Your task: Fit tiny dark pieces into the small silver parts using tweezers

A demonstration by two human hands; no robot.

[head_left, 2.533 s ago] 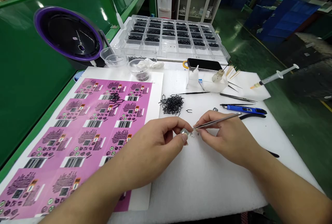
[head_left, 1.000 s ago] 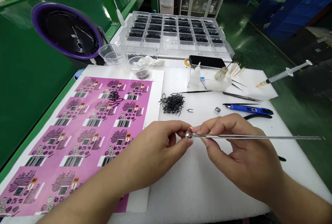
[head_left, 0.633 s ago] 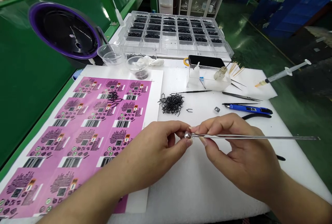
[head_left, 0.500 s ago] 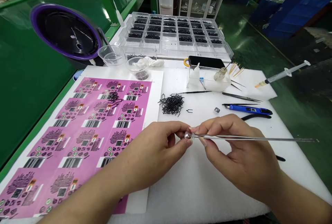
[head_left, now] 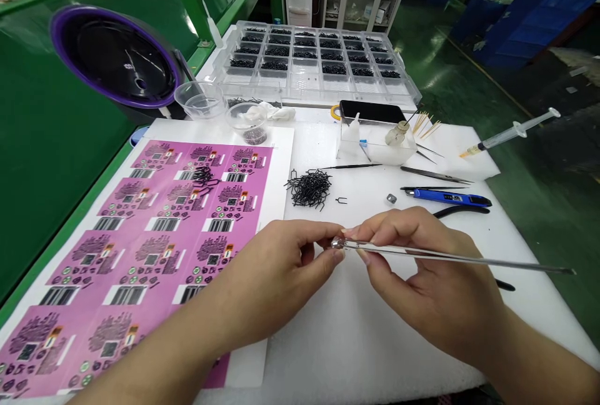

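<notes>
In the middle of the view, a long, slim, shiny metal piece (head_left: pixel 450 256) with a rounded, bead-like end points out to the right. The thumb and fingers of my left hand (head_left: pixel 281 280) are pinched at that rounded end. My right hand (head_left: pixel 435 292) grips the piece close by, its fingertips on the upper side and the thumb below. The two hands almost meet, and the fingers partly cover the end. Beyond them lies a pile of small black forked pins (head_left: pixel 310 189), with a single forked pin (head_left: pixel 342 200) and a small grey nut-like part (head_left: pixel 391 199) to its right.
A pink printed sheet (head_left: pixel 135 205) with a few black pins covers the left side. At right lie a blue cutter-like tool (head_left: pixel 450 197), dark tweezers (head_left: pixel 434 175) and a syringe (head_left: pixel 510 133). Behind stand clear cups (head_left: pixel 200 100), a phone (head_left: pixel 372 111) and a compartment tray (head_left: pixel 304 83).
The free right end of the metal piece has dipped slightly, and the piece has turned so its side looks broader. Both hands keep their hold.
</notes>
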